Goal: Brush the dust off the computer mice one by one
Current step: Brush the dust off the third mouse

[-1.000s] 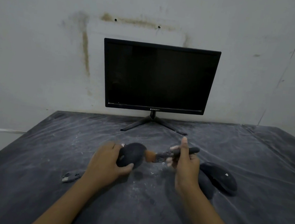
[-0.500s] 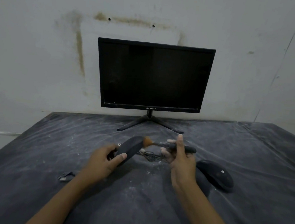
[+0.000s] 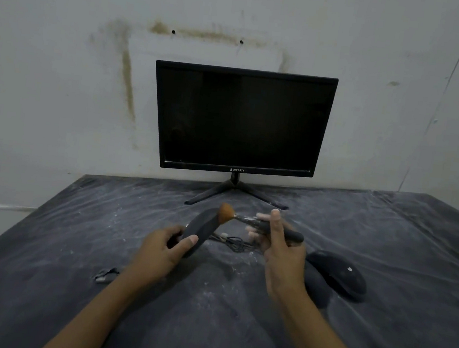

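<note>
Held mouse: smooth matt dark plastic in my grip.
Brush: soft orange-brown bristles, shiny metal collar, matt dark handle.
Second mouse: smooth dark plastic, faint sheen.
Table cover: wrinkled, slightly glossy sheet, dusty.
Monitor: dull dark screen, matt plastic frame.

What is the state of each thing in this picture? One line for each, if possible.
monitor: upright, screen dark.
held mouse: lifted, tilted, gripped by left hand.
brush: held by right hand, bristles on held mouse.
second mouse: lying on table, untouched.
cable: loose on table.
</note>
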